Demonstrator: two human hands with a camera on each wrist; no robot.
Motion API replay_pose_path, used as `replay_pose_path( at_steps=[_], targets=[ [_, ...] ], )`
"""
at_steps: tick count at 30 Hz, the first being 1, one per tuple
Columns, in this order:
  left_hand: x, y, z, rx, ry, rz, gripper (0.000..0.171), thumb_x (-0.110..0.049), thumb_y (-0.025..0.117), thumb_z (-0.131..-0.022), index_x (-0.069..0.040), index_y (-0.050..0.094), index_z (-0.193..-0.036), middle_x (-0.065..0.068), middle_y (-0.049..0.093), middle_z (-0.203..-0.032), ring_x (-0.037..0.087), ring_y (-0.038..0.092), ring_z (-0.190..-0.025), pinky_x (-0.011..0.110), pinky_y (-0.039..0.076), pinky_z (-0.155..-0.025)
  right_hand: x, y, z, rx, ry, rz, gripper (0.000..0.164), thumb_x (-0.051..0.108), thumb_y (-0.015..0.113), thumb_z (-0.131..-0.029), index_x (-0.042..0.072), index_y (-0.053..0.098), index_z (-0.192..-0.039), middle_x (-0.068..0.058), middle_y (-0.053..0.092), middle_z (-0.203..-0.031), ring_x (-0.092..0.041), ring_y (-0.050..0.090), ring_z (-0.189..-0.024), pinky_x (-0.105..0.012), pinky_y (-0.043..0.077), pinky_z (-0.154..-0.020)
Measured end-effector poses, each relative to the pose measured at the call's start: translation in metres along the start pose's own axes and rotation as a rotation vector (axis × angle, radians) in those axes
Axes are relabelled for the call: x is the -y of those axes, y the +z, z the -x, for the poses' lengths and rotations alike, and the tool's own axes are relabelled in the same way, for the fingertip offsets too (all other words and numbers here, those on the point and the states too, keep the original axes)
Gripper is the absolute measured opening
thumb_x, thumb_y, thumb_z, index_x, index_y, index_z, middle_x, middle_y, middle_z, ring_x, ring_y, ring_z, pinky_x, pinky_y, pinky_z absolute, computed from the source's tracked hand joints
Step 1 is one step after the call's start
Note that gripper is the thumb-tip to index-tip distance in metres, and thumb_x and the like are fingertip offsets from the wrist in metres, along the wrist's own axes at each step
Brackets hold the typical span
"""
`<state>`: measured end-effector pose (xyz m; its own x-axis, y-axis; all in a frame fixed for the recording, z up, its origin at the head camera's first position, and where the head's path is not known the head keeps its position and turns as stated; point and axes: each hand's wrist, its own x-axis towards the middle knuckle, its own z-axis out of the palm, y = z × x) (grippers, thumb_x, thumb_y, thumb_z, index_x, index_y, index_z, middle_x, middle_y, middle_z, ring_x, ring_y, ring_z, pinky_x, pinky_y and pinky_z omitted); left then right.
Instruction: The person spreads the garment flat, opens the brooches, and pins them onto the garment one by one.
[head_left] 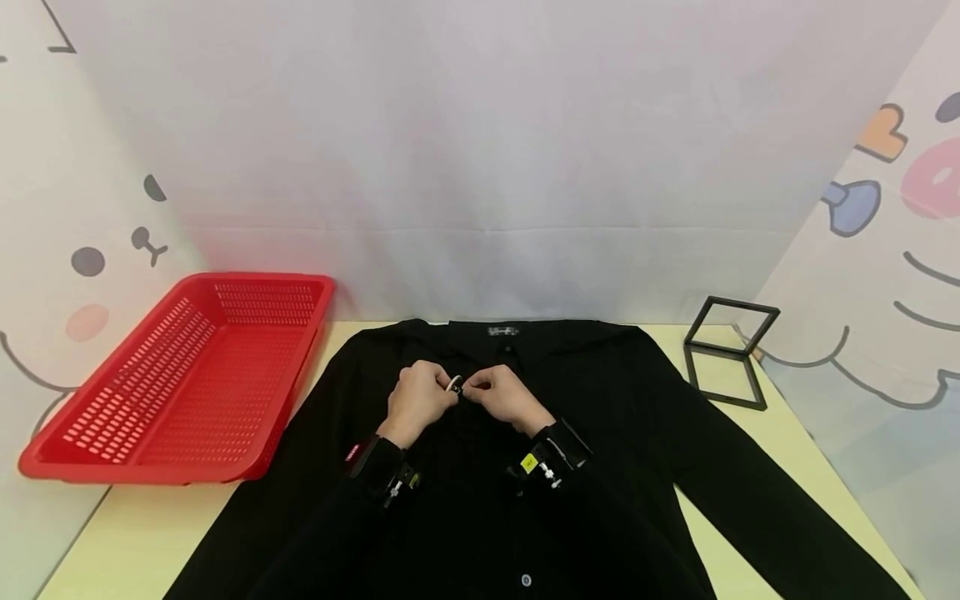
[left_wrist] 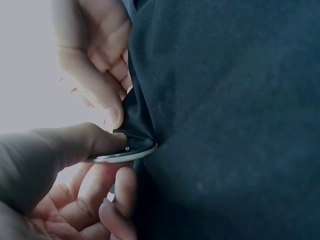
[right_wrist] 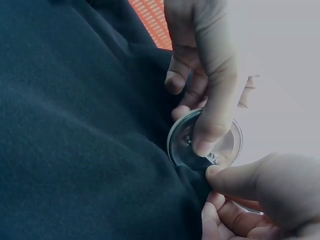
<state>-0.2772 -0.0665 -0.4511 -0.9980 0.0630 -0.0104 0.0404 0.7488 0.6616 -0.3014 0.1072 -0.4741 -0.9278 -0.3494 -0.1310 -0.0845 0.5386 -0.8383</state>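
Note:
A black shirt (head_left: 607, 408) lies spread out, its collar at the far side. Over its upper front, my left hand (head_left: 418, 398) pinches a round badge (head_left: 453, 383) between thumb and fingers. In the right wrist view, the badge (right_wrist: 231, 142) shows a shiny back with a small metal fitting (right_wrist: 213, 158), partly under the left thumb. My right hand (head_left: 508, 395) pinches a fold of the shirt's black cloth (left_wrist: 134, 117) right beside the badge. The cloth lies against the badge's back; whether the pin passes through it is hidden by the fingers.
A red plastic basket (head_left: 202, 400) stands at the left, next to the shirt's shoulder and sleeve. On the right stands a black hinged frame (head_left: 726, 348), close to the table's edge. The pale yellow table (head_left: 806, 467) meets a white cloth backdrop (head_left: 495, 167) behind.

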Motion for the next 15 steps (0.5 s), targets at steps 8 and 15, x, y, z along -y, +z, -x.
replay_pose_path(
  at_steps=[8,15],
  targets=[
    [0.0048,0.0008,-0.0001,0.006,-0.003,0.052,0.01,-0.014,0.076,-0.093,-0.016,0.073,-0.084,0.002,0.067,-0.08,0.017,0.055,-0.063,0.032,0.041,-0.057,-0.0001,0.0019,0.0008,-0.002,0.019,-0.034,0.018,0.011,0.061,-0.104,0.005,0.077,-0.11,-0.009,0.073,-0.103,-0.017,0.06,-0.08,-0.03,0.046,-0.072],
    [0.0054,0.0006,0.0007,-0.001,0.0,0.083,0.01,-0.013,0.076,-0.093,-0.015,0.073,-0.085,0.002,0.068,-0.081,0.018,0.055,-0.063,0.032,0.04,-0.057,0.0017,0.002,-0.0018,-0.014,0.01,-0.027,0.018,0.01,0.062,-0.103,0.002,0.077,-0.109,-0.01,0.074,-0.102,-0.016,0.06,-0.079,-0.028,0.046,-0.072]
  ],
)
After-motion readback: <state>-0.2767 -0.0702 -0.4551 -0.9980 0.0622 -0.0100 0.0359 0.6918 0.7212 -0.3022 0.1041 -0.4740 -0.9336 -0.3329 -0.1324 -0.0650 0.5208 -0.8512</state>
